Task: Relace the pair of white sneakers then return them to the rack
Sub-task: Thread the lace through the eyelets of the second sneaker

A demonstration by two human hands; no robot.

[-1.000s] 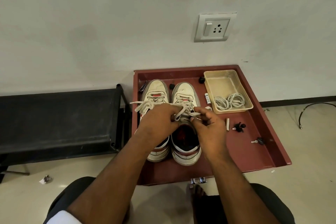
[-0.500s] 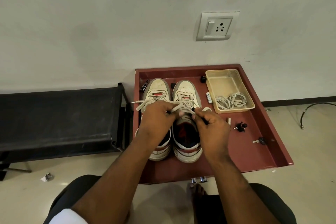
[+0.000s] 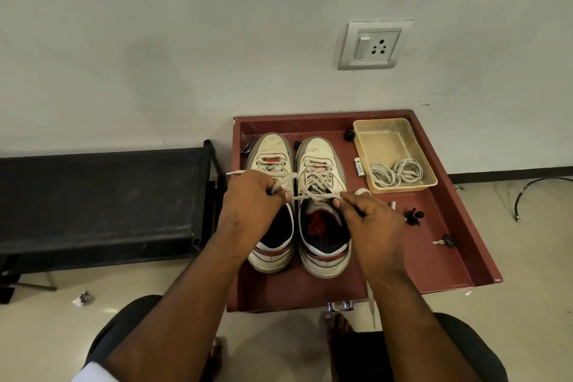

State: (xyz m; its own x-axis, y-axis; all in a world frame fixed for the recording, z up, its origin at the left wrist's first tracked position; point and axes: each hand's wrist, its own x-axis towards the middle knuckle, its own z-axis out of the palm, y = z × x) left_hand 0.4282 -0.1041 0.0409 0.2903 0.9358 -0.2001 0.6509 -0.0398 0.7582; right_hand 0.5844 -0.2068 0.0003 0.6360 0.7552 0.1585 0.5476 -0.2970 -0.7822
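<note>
Against a pale wall, on a shallow maroon tray (image 3: 440, 260), both hands have drawn apart, left hand (image 3: 248, 205) and right hand (image 3: 369, 220) pinching the grey-white shoelace (image 3: 313, 196) taut across the right-side white sneaker (image 3: 322, 164), likely tightening its lacing.

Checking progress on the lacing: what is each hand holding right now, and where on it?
Both grip the right sneaker's lace above its tongue: left hand one strand, right hand the other.

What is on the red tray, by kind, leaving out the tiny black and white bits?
White sneakers: 2, left and right
Beige plastic bin: 1
Coiled lace bundles in the bin: 2
Small white tube: 1
Total: 6
</note>
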